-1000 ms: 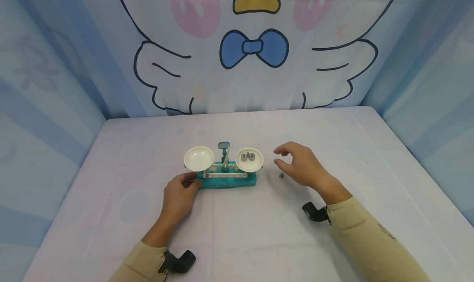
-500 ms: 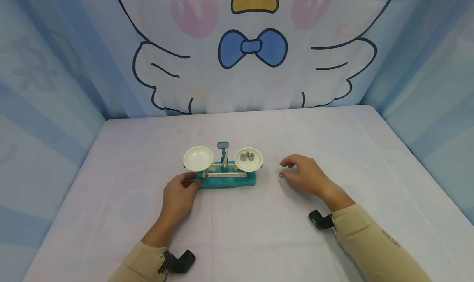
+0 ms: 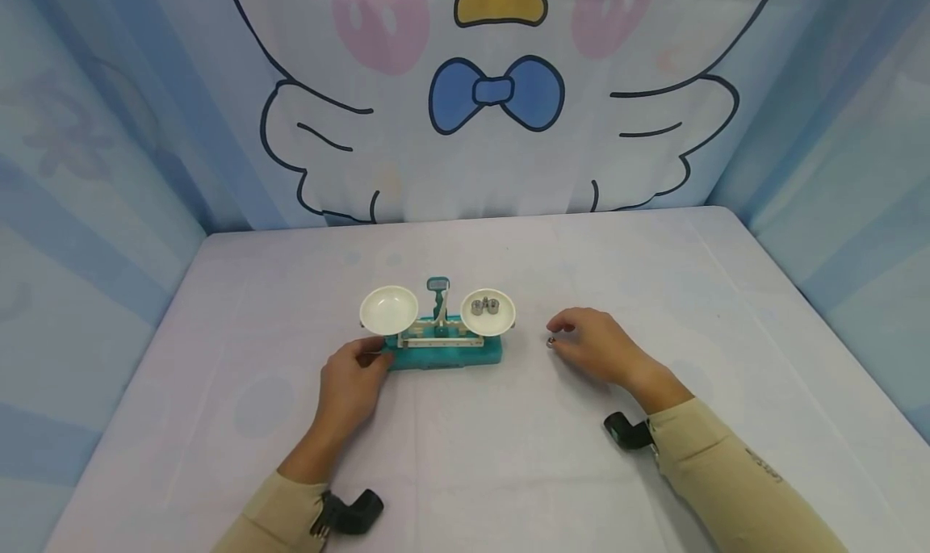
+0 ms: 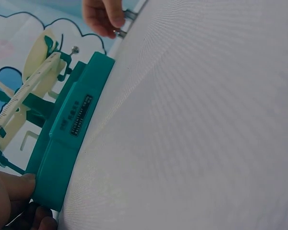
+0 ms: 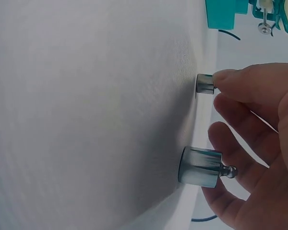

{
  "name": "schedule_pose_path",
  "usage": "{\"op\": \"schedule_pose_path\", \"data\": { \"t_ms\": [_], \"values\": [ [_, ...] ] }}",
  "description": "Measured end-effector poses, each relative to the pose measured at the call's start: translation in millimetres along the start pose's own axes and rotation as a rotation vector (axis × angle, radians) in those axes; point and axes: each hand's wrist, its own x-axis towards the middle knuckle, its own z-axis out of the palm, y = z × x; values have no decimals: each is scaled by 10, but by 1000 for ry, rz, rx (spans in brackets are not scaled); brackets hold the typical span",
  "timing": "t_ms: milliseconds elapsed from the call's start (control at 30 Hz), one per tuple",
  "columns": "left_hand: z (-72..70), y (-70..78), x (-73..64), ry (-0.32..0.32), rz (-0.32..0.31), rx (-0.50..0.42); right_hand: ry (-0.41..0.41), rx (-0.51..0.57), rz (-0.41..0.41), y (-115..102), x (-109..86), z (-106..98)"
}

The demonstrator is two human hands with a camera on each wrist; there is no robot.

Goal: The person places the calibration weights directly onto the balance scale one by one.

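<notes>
A small balance scale with a green base point(image 3: 446, 357) stands on the table. Its left pan point(image 3: 389, 311) is bare, and several metal weights point(image 3: 485, 305) sit in its right pan point(image 3: 501, 324). My left hand point(image 3: 353, 382) grips the base's left end, thumb point(image 4: 24, 186) in front. To the right of the scale, my right hand point(image 3: 599, 347) is down at the table. Its thumb and index finger pinch the knob of a small metal weight point(image 5: 205, 84) standing there. A larger knobbed weight point(image 5: 200, 166) stands by the other fingers, hidden by the hand in the head view.
A white cloth covers the table point(image 3: 465, 472). Printed curtains point(image 3: 494, 165) rise behind its back edge and along both sides. A black wrist camera point(image 3: 353, 513) juts from the left cuff, another wrist camera point(image 3: 627, 432) from the right.
My right hand has come down and slightly right onto the small weight, its fingers closing at the knob. My left hand and the scale stay where they were.
</notes>
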Motion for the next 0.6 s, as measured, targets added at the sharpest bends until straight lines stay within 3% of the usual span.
{"op": "schedule_pose_path", "data": {
  "t_ms": [333, 600],
  "values": [
    [-2, -5, 6, -3, 10, 1, -44, -42, -17, 1, 32, 25],
    [-2, 3, 4, 0, 7, 0, -17, -51, -23, -20, 28, -20]
  ]
}}
